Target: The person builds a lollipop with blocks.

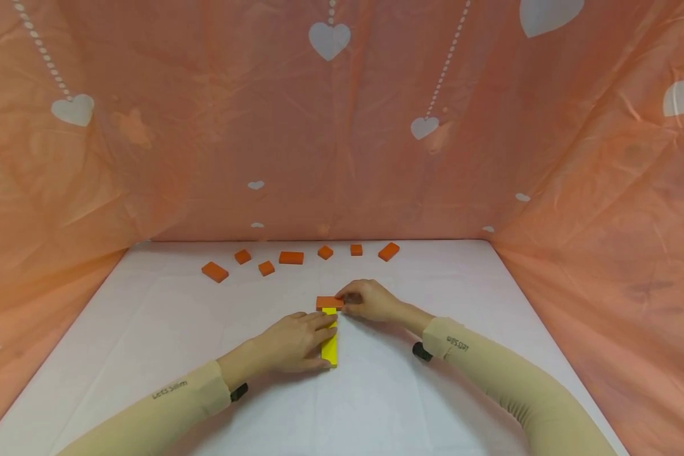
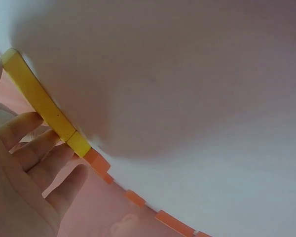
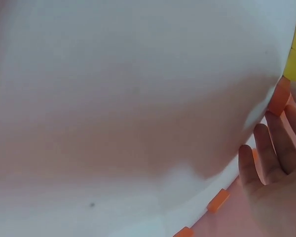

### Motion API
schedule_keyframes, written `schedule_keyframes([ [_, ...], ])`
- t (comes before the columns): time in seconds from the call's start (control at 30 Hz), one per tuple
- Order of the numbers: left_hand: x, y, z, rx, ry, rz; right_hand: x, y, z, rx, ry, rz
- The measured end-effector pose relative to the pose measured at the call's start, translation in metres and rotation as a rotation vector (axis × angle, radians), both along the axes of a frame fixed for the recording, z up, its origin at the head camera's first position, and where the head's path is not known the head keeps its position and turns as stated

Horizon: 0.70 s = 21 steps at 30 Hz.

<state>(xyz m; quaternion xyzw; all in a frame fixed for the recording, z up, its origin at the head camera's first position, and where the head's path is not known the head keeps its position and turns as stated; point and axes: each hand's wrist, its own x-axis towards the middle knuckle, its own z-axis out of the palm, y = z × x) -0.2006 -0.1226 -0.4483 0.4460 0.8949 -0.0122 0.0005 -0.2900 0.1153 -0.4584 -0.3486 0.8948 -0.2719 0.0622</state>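
Observation:
A long yellow block (image 1: 330, 356) lies lengthwise in the middle of the white table. A short yellow piece (image 2: 79, 144) continues its line at the far end, a thin seam between them. My left hand (image 1: 296, 342) rests along the left side of the yellow blocks, its fingers extended over them and its thumb at the near end. An orange rectangular block (image 1: 327, 303) lies crosswise at the far yellow end, like the top of a T. My right hand (image 1: 372, 300) pinches its right end between thumb and fingers.
Several loose orange blocks lie in an uneven row toward the back, among them a rectangle (image 1: 291, 258), a small square (image 1: 356, 250) and an angled rectangle (image 1: 215, 272). A pink curtain (image 1: 330, 145) with white hearts closes off the table's back and sides.

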Motion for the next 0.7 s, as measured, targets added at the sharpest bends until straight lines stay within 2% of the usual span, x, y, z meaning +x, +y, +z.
schedule_keyframes([
  [0.3, 0.001, 0.000, 0.000, -0.005, -0.015, 0.028, -0.002, 0.003, 0.006, -0.050, -0.074, -0.024],
  [0.5, 0.004, -0.002, -0.001, -0.011, 0.005, 0.041, -0.005, 0.009, 0.010, -0.119, -0.111, -0.106],
  [0.7, 0.002, -0.004, 0.000, -0.012, 0.029, 0.077, -0.021, 0.016, 0.016, -0.181, -0.062, -0.211],
])
